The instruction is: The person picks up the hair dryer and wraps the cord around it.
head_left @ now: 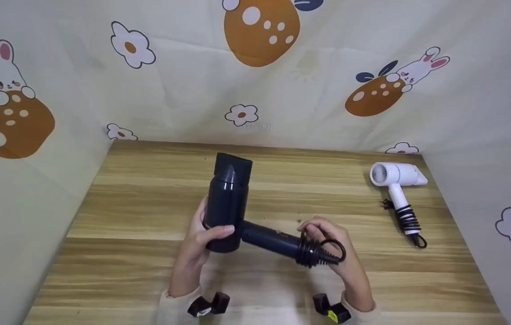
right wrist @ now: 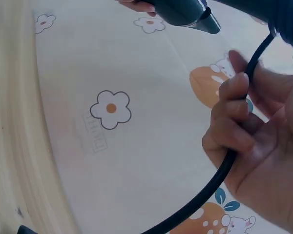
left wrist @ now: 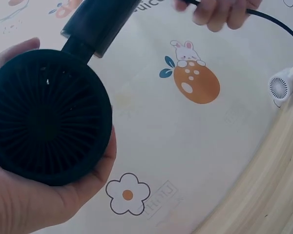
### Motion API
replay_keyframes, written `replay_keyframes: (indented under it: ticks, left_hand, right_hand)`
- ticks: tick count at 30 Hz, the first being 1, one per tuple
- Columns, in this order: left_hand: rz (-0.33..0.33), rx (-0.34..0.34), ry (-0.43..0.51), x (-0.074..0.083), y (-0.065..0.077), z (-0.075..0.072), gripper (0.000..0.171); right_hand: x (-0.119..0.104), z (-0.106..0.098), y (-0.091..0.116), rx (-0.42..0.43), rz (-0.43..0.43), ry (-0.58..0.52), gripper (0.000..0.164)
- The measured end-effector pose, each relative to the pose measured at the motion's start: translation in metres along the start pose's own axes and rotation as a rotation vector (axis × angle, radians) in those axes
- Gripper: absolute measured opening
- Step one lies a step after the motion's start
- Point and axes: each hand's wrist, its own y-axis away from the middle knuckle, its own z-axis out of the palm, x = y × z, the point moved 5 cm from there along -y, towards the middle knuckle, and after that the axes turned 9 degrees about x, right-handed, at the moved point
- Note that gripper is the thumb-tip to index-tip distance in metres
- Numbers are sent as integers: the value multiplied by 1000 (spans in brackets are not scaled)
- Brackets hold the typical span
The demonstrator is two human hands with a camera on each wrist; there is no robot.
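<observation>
A dark navy hair dryer (head_left: 228, 205) is held up over the table, its flat nozzle pointing away from me. My left hand (head_left: 197, 240) grips its barrel near the rear grille (left wrist: 49, 119), thumb across the top. The handle (head_left: 269, 238) extends to the right, with a black cord (head_left: 309, 253) coiled around its end. At that end, my right hand (head_left: 338, 237) pinches a length of the cord between thumb and curled fingers. In the right wrist view, the cord runs through these fingers and curves down to the left.
A white hair dryer (head_left: 399, 174) lies at the right of the wooden table (head_left: 147, 189), a black cord (head_left: 407, 219) wound around its handle. Patterned cloth (head_left: 183, 90) with rabbits and flowers hangs behind the table and along both sides.
</observation>
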Motion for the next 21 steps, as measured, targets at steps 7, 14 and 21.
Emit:
replay_keyframes:
  ticks: [7, 14, 21]
  left_hand:
    - [32, 230, 48, 5, -3, -5, 67]
    - [77, 376, -75, 6, -2, -5, 62]
    - [140, 449, -199, 2, -6, -8, 70]
  right_hand:
    - [8, 11, 0, -24, 211, 383, 19]
    - [-3, 22, 3, -90, 44, 528, 21]
    - [-12, 18, 3, -43, -31, 646, 15]
